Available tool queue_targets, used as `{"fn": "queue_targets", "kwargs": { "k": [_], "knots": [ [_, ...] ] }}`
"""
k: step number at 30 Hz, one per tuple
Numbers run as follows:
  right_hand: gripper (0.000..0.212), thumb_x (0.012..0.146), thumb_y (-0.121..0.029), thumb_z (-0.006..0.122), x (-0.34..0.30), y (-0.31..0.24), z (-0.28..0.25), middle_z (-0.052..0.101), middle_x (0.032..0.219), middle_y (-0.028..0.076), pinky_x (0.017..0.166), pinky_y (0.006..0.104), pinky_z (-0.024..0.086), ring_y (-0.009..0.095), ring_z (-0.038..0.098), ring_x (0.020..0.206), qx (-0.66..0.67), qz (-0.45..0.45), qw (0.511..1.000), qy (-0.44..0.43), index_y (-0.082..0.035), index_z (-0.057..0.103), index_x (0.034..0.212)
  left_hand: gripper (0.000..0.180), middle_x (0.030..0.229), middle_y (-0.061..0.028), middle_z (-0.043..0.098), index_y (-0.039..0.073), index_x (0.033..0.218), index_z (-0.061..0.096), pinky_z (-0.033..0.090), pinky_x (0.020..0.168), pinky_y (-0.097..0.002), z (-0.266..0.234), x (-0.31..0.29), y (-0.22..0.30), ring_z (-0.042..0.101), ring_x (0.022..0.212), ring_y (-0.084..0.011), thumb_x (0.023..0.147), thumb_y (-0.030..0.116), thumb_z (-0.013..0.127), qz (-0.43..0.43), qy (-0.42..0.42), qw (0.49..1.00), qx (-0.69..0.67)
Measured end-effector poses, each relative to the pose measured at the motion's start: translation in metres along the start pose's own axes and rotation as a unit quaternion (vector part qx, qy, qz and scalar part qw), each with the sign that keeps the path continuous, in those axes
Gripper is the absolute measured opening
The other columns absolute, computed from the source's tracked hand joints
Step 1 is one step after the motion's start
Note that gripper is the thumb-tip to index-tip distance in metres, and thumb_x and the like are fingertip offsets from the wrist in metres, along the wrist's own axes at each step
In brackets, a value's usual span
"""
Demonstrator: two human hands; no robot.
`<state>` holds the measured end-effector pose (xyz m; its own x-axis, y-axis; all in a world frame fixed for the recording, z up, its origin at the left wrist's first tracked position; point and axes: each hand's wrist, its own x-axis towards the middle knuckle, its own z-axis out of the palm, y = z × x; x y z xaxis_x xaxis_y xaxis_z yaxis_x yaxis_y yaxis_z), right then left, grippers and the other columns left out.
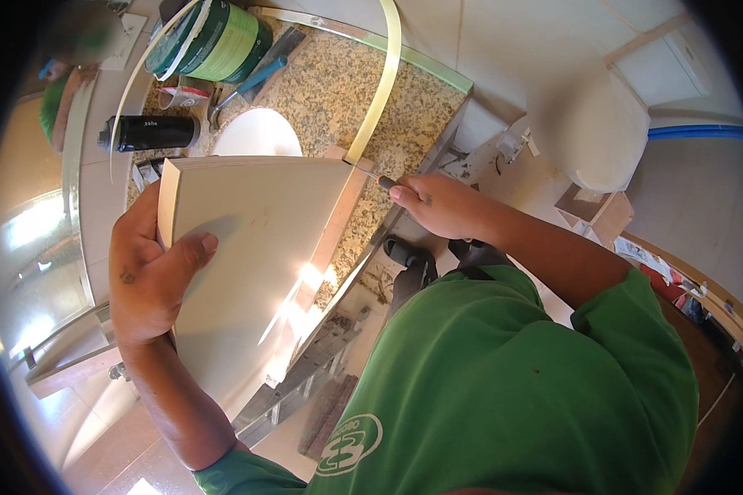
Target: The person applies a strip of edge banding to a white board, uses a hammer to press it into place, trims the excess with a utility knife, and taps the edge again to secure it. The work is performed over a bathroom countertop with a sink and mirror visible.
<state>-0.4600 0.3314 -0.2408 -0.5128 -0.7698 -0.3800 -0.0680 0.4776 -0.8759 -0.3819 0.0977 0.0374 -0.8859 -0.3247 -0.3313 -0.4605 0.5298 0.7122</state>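
While the left hand [153, 276] grips the near left edge of a board [248, 256], thumb laid across its face and fingers curled behind, the board is held over the desk [338, 91]. It is a pale beige panel, smooth and plain, with a curved far edge and a raw, lighter wooden edge showing down its right side. A bright patch of sunlight falls on its lower right part. The right hand [437, 202] is closed around a small dark-handled tool [381, 179], whose tip meets the board's far right corner. From that corner a pale yellow strip [384, 82] arcs up and away across the desk.

The desk is speckled granite with a white round basin [257, 134] set into it, just beyond the board. At its far left lies a black can [153, 132] on its side, bearing a small pale label. Behind it stands a green tub [219, 37] with a lighter green label band. To the right, off the desk, is a white toilet [590, 132].
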Motion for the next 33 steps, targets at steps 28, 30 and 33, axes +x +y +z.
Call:
{"fn": "queue_targets", "kwargs": {
  "k": [28, 30, 33],
  "knots": [
    [0.060, 0.110, -0.044, 0.045, -0.053, 0.004, -0.044, 0.067, 0.111, 0.019, 0.066, 0.0337, 0.061, 0.025, 0.072, 0.076, 0.645, -0.047, 0.719, -0.252, 0.003, 0.046, 0.146, 0.045, 0.096, -0.0058, 0.070, -0.004, 0.119, 0.068, 0.050, 0.079, -0.0277, -0.006, 0.002, -0.006, 0.064, 0.086, -0.0130, 0.075, 0.002, 0.062, 0.002, -0.004, 1.000, 0.014],
    [0.061, 0.110, -0.044, 0.044, -0.054, 0.004, -0.045, 0.067, 0.112, 0.020, 0.066, 0.0339, 0.061, 0.026, 0.072, 0.076, 0.653, -0.040, 0.711, -0.257, 0.004, 0.044, 0.147, 0.044, 0.096, -0.0057, 0.070, -0.003, 0.119, 0.068, 0.050, 0.079, -0.0276, -0.007, 0.003, -0.006, 0.064, 0.086, -0.0129, 0.075, 0.002, 0.062, -0.002, -0.003, 1.000, 0.017],
    [0.059, 0.109, -0.044, 0.047, -0.051, 0.002, -0.046, 0.068, 0.112, 0.021, 0.067, 0.0345, 0.062, 0.026, 0.073, 0.076, 0.650, -0.045, 0.714, -0.255, 0.004, 0.047, 0.143, 0.045, 0.097, -0.0059, 0.070, -0.003, 0.119, 0.068, 0.050, 0.080, -0.0280, -0.006, 0.003, -0.008, 0.064, 0.087, -0.0130, 0.075, 0.002, 0.062, 0.010, -0.003, 1.000, 0.005]
  ]
}}
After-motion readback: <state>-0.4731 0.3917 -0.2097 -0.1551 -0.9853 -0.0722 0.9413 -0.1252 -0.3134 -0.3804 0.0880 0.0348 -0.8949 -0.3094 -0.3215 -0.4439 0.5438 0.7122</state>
